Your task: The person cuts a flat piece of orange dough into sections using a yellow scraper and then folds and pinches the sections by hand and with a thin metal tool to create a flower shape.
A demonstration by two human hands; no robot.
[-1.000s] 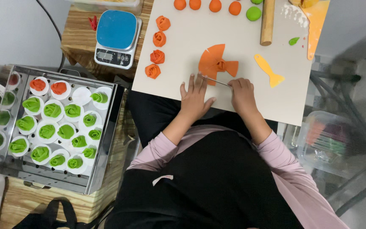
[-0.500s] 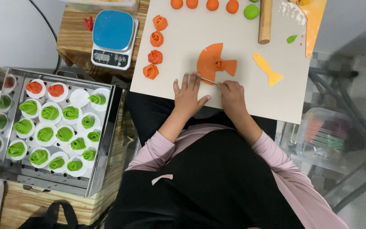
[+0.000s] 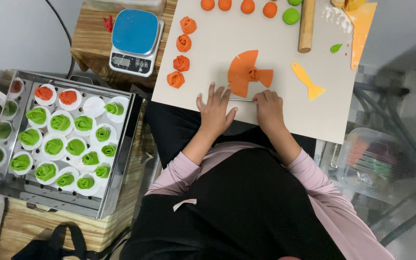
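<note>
A fan of overlapping orange dough discs (image 3: pixel 248 72) lies on the beige work board (image 3: pixel 217 43). Just below it rests a thin stick (image 3: pixel 240 100). My left hand (image 3: pixel 216 111) lies flat on the board, fingers spread, its fingertips touching the stick's left part. My right hand (image 3: pixel 267 110) is curled with its fingers pinching the stick's right end. Several finished orange dough roses (image 3: pixel 181 63) sit in a column at the board's left side.
A steel tray (image 3: pixel 116 173) holds several green and two orange dough roses on white papers. A blue-topped kitchen scale (image 3: pixel 135 42), a wooden rolling pin (image 3: pixel 306 25), orange and green dough balls (image 3: pixel 270 9), and a yellow scraper (image 3: pixel 306 81) are around the board.
Both hands have stayed by the stick under the dough fan; my left hand's fingers now reach closer to the stick. The camera view has shifted slightly.
</note>
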